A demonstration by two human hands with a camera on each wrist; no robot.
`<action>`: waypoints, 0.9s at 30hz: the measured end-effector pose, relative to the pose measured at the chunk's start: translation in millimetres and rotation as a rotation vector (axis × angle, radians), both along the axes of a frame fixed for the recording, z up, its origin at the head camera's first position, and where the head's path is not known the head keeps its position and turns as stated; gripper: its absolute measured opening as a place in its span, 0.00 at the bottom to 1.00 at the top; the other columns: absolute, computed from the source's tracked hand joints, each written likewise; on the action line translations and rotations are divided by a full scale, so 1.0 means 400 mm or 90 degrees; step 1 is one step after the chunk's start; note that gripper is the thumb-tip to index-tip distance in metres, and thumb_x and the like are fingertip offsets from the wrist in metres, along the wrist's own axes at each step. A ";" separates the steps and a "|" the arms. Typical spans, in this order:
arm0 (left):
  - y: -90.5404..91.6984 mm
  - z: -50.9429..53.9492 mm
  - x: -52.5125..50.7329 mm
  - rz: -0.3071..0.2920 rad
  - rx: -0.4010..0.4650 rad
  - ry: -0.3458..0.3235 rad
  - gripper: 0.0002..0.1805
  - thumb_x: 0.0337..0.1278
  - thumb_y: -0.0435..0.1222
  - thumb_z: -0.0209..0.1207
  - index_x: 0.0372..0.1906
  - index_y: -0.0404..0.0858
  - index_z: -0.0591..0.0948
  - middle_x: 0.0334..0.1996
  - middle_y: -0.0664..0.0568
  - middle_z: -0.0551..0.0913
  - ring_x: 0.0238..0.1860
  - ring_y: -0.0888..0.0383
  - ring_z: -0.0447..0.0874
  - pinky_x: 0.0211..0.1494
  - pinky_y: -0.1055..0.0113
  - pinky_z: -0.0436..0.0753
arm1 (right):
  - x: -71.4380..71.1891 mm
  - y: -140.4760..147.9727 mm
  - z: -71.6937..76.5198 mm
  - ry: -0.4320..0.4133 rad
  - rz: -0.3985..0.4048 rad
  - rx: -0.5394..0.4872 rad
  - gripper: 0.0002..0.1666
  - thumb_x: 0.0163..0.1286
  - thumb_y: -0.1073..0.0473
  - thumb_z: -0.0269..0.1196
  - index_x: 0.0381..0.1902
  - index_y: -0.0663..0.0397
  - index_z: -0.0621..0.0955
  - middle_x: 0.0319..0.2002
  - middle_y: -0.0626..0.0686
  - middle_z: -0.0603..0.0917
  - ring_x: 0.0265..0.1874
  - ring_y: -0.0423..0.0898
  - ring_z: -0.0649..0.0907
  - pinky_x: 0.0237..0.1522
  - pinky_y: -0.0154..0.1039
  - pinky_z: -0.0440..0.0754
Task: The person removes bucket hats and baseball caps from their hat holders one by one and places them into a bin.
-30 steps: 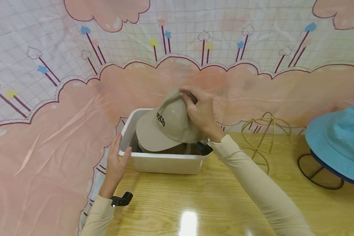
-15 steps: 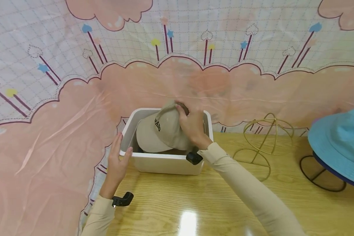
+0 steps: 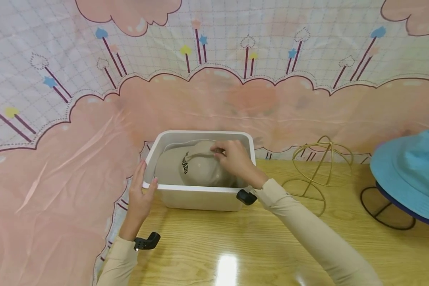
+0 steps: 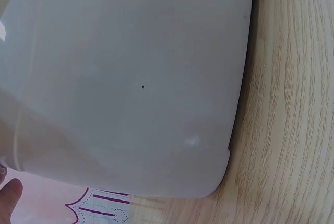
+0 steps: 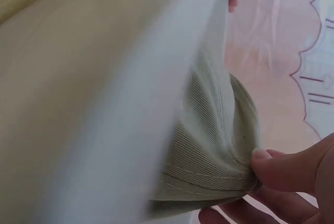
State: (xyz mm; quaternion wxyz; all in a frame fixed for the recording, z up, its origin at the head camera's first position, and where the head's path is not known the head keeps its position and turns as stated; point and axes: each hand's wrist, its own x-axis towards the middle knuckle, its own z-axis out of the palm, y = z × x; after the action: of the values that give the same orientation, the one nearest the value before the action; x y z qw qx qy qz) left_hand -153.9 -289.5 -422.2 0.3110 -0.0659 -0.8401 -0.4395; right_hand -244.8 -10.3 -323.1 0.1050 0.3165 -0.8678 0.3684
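A beige baseball cap (image 3: pixel 196 169) with dark lettering lies down inside a white plastic bin (image 3: pixel 200 189), brim toward the left. My right hand (image 3: pixel 236 161) pinches the cap's fabric at the crown's right side. In the right wrist view, thumb and fingers squeeze a gathered fold of the cap (image 5: pixel 209 151), behind the blurred bin rim. My left hand (image 3: pixel 141 194) rests at the bin's left front corner with fingers fairly straight along the rim. The left wrist view is mostly bin wall (image 4: pixel 135 88), with a fingertip at its lower left.
Right of the bin stands a gold wire hat stand (image 3: pixel 318 171) on the wooden table (image 3: pixel 200 242). Farther right, a light blue bucket hat (image 3: pixel 411 167) sits on a black wire stand (image 3: pixel 386 222), over something dark blue. A patterned pink cloth (image 3: pixel 200 103) hangs behind.
My right hand has lowered the cap deeper into the bin. The cap now lies flatter, with more of its lettering showing. My left hand has stayed at the bin's corner.
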 end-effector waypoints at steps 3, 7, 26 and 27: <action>0.000 0.001 0.003 0.000 0.002 -0.001 0.34 0.62 0.35 0.55 0.71 0.33 0.59 0.71 0.44 0.58 0.71 0.47 0.51 0.71 0.51 0.52 | -0.003 0.006 -0.011 -0.012 0.011 0.010 0.11 0.62 0.70 0.62 0.40 0.57 0.86 0.36 0.51 0.87 0.33 0.42 0.84 0.35 0.36 0.80; 0.001 0.001 0.003 0.001 0.000 0.001 0.34 0.62 0.35 0.56 0.70 0.30 0.60 0.71 0.42 0.58 0.71 0.46 0.52 0.71 0.49 0.52 | -0.002 0.014 -0.013 -0.021 0.015 0.025 0.12 0.62 0.71 0.61 0.41 0.57 0.86 0.36 0.52 0.87 0.34 0.43 0.84 0.36 0.37 0.80; 0.006 0.004 0.010 0.020 -0.001 -0.015 0.34 0.62 0.38 0.55 0.71 0.34 0.60 0.70 0.41 0.59 0.71 0.45 0.52 0.69 0.40 0.44 | 0.013 0.073 -0.007 -0.053 0.076 0.139 0.14 0.61 0.70 0.63 0.45 0.59 0.84 0.41 0.54 0.86 0.40 0.49 0.83 0.42 0.41 0.81; 0.006 0.005 0.009 0.019 -0.001 -0.013 0.34 0.61 0.38 0.55 0.71 0.34 0.60 0.70 0.40 0.59 0.71 0.45 0.52 0.69 0.39 0.44 | 0.016 0.078 -0.005 -0.047 0.077 0.137 0.14 0.61 0.70 0.63 0.45 0.59 0.84 0.41 0.54 0.86 0.40 0.49 0.83 0.42 0.41 0.81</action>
State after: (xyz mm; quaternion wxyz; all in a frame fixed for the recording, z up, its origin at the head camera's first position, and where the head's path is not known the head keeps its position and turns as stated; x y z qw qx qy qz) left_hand -150.3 -287.3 -420.3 0.3086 -0.0488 -0.8447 -0.4345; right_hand -238.5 21.0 -325.3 0.0160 0.3637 -0.8851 0.2900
